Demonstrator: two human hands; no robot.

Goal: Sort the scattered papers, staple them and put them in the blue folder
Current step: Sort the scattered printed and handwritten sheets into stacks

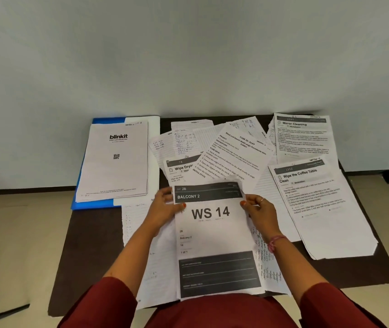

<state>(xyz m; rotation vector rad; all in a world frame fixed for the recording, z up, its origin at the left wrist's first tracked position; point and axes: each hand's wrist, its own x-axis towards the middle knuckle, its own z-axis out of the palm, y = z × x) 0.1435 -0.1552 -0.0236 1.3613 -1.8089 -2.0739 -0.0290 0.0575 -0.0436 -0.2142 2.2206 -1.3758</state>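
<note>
A sheet printed "WS 14" and "BALCONY 2" is held over the near middle of the dark table. My left hand grips its upper left edge and my right hand grips its upper right edge. Several other printed and handwritten papers lie scattered and overlapping across the table. At the far left lies the blue folder, with a small stack topped by a "blinkit" sheet resting on it. No stapler is in view.
The dark table stands against a pale wall. "Mirror Cleaning" and "Wipe the Coffee Table Clean" sheets lie at the right, the latter overhanging the table's right edge. Beige floor shows on both sides.
</note>
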